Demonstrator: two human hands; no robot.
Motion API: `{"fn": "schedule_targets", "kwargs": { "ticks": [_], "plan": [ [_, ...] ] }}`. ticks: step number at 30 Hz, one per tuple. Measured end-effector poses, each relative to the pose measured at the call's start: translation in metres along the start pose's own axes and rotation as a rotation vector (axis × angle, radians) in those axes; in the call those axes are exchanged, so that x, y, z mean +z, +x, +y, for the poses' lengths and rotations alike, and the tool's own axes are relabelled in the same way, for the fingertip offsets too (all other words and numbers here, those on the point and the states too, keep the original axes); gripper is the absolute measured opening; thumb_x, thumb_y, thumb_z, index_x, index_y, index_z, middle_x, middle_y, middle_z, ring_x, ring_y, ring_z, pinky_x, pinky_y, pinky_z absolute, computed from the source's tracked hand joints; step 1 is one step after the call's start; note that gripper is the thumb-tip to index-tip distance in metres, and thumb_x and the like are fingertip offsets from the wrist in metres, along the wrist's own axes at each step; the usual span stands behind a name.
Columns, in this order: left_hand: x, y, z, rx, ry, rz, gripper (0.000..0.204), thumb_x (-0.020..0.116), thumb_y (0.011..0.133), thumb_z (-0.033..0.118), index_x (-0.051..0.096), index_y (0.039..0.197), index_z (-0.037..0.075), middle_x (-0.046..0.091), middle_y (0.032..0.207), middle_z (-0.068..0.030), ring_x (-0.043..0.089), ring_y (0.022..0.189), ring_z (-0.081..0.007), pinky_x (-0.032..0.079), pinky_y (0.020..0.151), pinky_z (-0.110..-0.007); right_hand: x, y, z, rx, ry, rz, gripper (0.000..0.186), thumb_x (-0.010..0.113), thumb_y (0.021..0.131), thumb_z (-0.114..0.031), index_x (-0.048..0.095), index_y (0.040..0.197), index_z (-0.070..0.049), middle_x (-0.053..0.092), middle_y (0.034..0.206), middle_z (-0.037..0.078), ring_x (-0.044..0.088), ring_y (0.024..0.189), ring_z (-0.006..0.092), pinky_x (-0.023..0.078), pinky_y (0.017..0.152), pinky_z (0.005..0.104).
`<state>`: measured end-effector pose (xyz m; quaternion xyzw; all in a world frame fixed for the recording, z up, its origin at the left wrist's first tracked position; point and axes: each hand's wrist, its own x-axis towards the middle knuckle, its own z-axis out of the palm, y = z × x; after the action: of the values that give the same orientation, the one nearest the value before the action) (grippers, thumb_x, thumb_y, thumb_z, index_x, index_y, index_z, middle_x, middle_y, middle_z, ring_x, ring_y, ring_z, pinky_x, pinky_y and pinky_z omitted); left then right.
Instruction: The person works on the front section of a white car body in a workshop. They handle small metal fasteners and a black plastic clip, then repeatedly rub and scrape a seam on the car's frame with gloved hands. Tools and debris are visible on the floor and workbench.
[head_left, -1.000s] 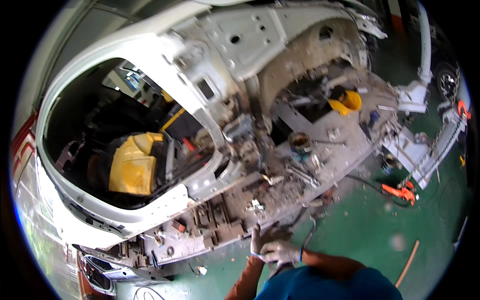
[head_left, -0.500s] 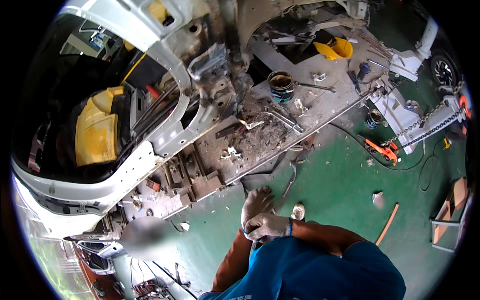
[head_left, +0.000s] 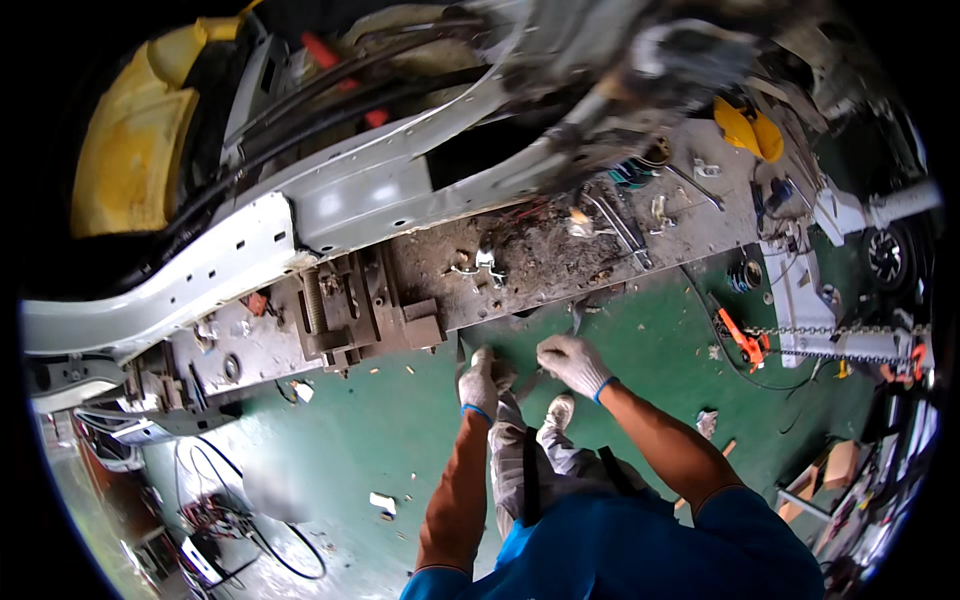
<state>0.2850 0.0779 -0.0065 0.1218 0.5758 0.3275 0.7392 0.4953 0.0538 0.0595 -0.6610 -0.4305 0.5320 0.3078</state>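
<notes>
- the hands were apart, both gloved, over the floor (head_left: 640,345) and just short of the counter (head_left: 700,236).
- the left hand (head_left: 478,388) pointed to 12 o'clock; the right hand (head_left: 573,365) was at its 3 o'clock, fingers bent. whether either gripped something small, i could not tell.
- the clamp (head_left: 365,318), brown steel, sat at the counter's near edge, at 10 o'clock from the left hand, which was the nearer one. its screw (head_left: 315,302) ran roughly from 12 to 6.
- the bracket (head_left: 486,262), small and white, lay on the counter at 12 o'clock from the left hand, beyond the near edge.
- the tool (head_left: 622,232), long and silver, lay on the counter at about 1 o'clock from the right hand, the nearer one. its long axis ran from 11 to 5, the 5 o'clock end toward the near edge.
- the car body (head_left: 350,208) spanned the far side of the counter, from 10 to 1 o'clock of the hands.
- the orange hoist (head_left: 741,336) was near 3 o'clock from the right hand, well apart from it.
</notes>
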Motion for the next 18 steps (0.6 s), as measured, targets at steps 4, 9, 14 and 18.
{"fn": "schedule_targets", "kwargs": {
  "ticks": [4, 9, 14, 18],
  "plan": [
    [-0.026, 0.039, 0.012, -0.14, -0.529, -0.156, 0.058, 0.051, 0.105, 0.06, 0.06, 0.137, 0.012, 0.074, 0.114, -0.0189, 0.072, 0.099, -0.0362, 0.056, 0.091, -0.049, 0.033, 0.057, 0.006, 0.033, -0.282, -0.027, 0.024, 0.072, 0.091, -0.028, 0.075, 0.102, -0.008, 0.076, 0.097, 0.016, 0.074, 0.085, 0.0325, 0.057, 0.076, 0.0414],
    [-0.005, 0.046, 0.052, -0.056, -0.512, -0.193, 0.063, 0.054, 0.105, 0.054, 0.042, 0.154, 0.015, 0.071, 0.122, -0.0225, 0.073, 0.103, -0.0372, 0.058, 0.092, -0.051, 0.072, 0.114, 0.049, 0.012, -0.554, 0.205, 0.025, 0.07, 0.091, -0.027, 0.072, 0.107, -0.008, 0.074, 0.101, 0.019, 0.071, 0.095, 0.0407, 0.057, 0.08, 0.0483],
    [-0.02, 0.105, 0.028, 0.257, 0.048, 0.163, 0.027, 0.07, 0.098, 0.012, 0.071, 0.123, 0.003, 0.074, 0.11, -0.0122, 0.072, 0.089, -0.0175, 0.06, 0.078, -0.032, 0.088, 0.179, 0.064, -0.096, -0.748, 0.374, 0.027, 0.072, 0.09, -0.027, 0.07, 0.113, -0.012, 0.073, 0.101, 0.019, 0.071, 0.09, 0.041, 0.057, 0.077, 0.0488],
    [-0.008, 0.138, 0.051, 0.609, 0.893, 0.312, 0.039, 0.07, 0.09, 0.01, 0.069, 0.129, 0.008, 0.072, 0.111, -0.0164, 0.072, 0.098, -0.0274, 0.059, 0.084, -0.037, 0.087, 0.209, 0.064, -0.058, -0.846, 0.334, 0.031, 0.074, 0.088, -0.025, 0.069, 0.116, -0.014, 0.072, 0.106, 0.017, 0.07, 0.09, 0.0406, 0.057, 0.077, 0.0511]
  ]
}}
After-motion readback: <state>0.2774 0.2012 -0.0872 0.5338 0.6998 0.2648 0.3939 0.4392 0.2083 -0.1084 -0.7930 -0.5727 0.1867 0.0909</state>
